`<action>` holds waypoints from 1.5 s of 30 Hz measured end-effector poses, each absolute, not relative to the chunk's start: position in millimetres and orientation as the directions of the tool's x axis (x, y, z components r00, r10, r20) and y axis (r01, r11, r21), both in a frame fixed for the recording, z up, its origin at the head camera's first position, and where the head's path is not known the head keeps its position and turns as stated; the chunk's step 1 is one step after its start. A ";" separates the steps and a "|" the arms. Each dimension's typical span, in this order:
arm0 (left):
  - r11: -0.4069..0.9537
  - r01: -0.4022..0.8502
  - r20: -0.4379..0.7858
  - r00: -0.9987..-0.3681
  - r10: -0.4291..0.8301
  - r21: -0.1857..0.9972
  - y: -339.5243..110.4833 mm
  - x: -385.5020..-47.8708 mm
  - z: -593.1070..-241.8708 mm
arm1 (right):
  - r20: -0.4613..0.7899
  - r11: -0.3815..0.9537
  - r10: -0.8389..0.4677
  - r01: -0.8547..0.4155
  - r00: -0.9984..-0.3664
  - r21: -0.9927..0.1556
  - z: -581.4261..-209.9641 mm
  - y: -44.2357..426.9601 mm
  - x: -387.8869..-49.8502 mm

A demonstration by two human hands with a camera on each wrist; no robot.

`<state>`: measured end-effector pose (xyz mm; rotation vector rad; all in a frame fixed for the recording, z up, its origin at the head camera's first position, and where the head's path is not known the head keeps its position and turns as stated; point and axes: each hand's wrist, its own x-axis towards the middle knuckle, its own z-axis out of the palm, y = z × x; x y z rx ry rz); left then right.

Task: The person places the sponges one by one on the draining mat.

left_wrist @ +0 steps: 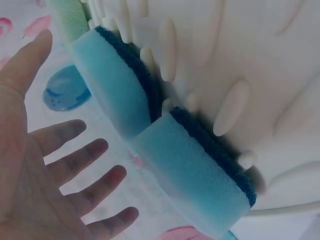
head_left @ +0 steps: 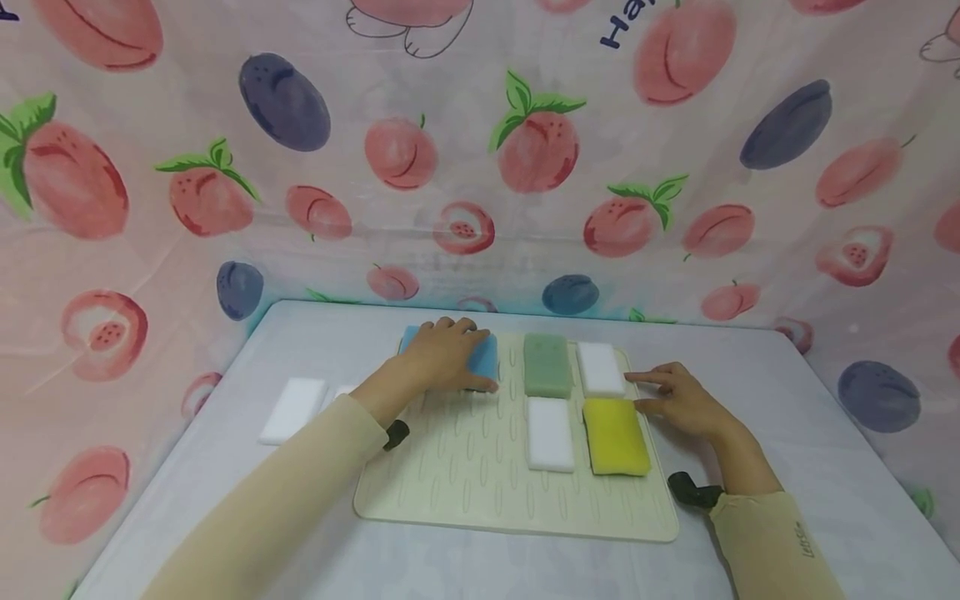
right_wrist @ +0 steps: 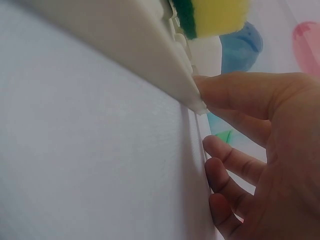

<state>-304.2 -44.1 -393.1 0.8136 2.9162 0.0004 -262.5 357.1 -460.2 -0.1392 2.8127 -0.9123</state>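
Two blue sponges with dark scouring layers lie end to end on a cream ridged mat. Over them is my left hand, its fingers spread; the left wrist view shows a gap between these fingers and the sponges. At the mat's right edge, my right hand has its thumb against the rim, fingers loosely bent and holding nothing. Closest to it are a white sponge and a yellow sponge, whose green scouring layer shows in the right wrist view. My left hand partly hides the blue sponges in the head view.
A green sponge and another white sponge also lie on the mat. Left of it, a white sponge rests on the white tablecloth, with another white piece partly behind my left arm. A fruit-print curtain stands behind.
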 end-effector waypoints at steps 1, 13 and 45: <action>0.853 0.520 -0.104 -0.848 0.520 0.030 -45.2 -303.3 -392.7 | -0.143 0.808 -0.145 -0.034 -0.979 -0.589 -460.6 357.2 -262.8; 0.845 0.530 -0.053 -0.844 0.534 0.074 -60.9 -290.9 -385.4 | -0.154 0.806 -0.142 -0.024 -0.978 -0.591 -459.9 356.5 -264.0; 0.865 0.483 0.030 -0.875 0.484 0.138 -135.2 -251.7 -385.1 | -0.153 0.808 -0.148 -0.031 -0.977 -0.589 -456.4 356.6 -262.6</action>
